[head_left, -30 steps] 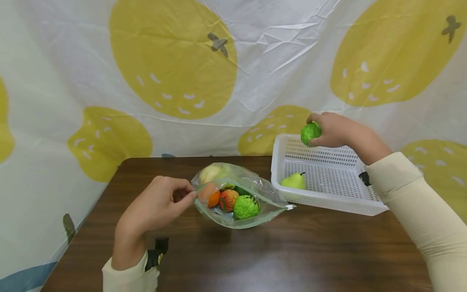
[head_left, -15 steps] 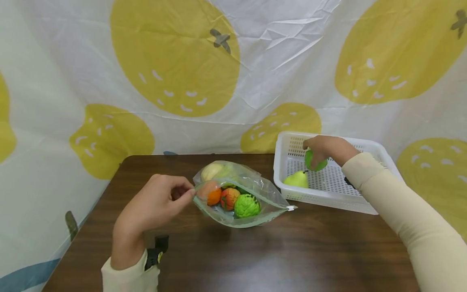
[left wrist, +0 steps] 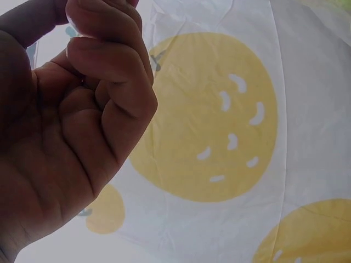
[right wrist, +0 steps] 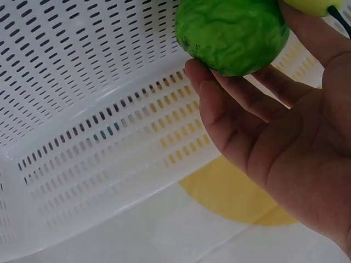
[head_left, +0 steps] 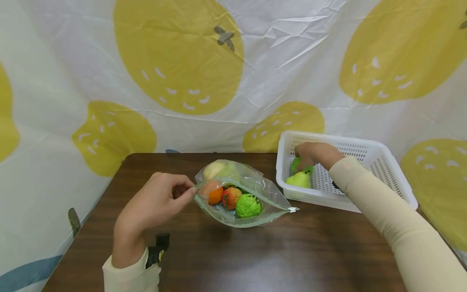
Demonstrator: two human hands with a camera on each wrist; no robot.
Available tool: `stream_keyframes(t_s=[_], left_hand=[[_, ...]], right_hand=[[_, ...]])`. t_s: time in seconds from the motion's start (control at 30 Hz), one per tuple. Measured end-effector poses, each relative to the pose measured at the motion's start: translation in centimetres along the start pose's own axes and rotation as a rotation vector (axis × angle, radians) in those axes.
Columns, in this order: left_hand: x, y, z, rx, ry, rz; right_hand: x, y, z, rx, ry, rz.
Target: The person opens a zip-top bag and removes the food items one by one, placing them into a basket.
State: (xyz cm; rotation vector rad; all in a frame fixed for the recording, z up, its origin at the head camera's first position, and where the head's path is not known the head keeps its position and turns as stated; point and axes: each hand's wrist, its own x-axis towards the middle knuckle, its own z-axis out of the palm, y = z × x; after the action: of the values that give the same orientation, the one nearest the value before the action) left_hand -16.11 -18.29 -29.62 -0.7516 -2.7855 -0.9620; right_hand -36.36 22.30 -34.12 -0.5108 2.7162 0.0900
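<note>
Left grip (head_left: 153, 202): yours, narrow, pinching the left corner of the bag (head_left: 238, 223). Right grip (head_left: 315, 154): yours, reaching into the basket (head_left: 321, 200) and holding the green fruit (right wrist: 233, 35), fingertips against its wrinkled skin. Green fruit: 1, low in the left part of the basket, just behind the pear (head_left: 299, 179); whether it rests on the basket floor, you cannot tell. Pear: 1, lying at the near left of the basket, stem toward the right, not held by you. Bag: 1, clear, on the surface (head_left: 255, 255), left of the basket and well apart from your right grip; mouth gaping toward you, white slider (head_left: 292, 209) at its right end. Bag contents, at least 4: 1 orange (head_left: 215, 196), 1 red fruit (head_left: 231, 198), 1 knobbly fruit (head_left: 249, 206), 1 pale fruit (head_left: 214, 170) at the back under the film; any further pieces are too veiled to name. Progress, as judged: partway, your stock divided between 2 holders; pear laid in the basket, green fruit in there but not released, at least 4 pieces left in the bag, slider not drawn across.
</note>
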Motion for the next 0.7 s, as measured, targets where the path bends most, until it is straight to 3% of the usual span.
stream_keyframes(t_s=[0.4,0.7], left_hand=[[0.1,0.1,0.0,0.012,0.003,-0.002],[0.2,-0.1,0.2,0.006,-0.005,0.001]], right_hand=[[0.4,-0.2,0.8,0.043,0.030,0.010],[-1.1,-0.5,-1.1,0.050,0.042,0.014]])
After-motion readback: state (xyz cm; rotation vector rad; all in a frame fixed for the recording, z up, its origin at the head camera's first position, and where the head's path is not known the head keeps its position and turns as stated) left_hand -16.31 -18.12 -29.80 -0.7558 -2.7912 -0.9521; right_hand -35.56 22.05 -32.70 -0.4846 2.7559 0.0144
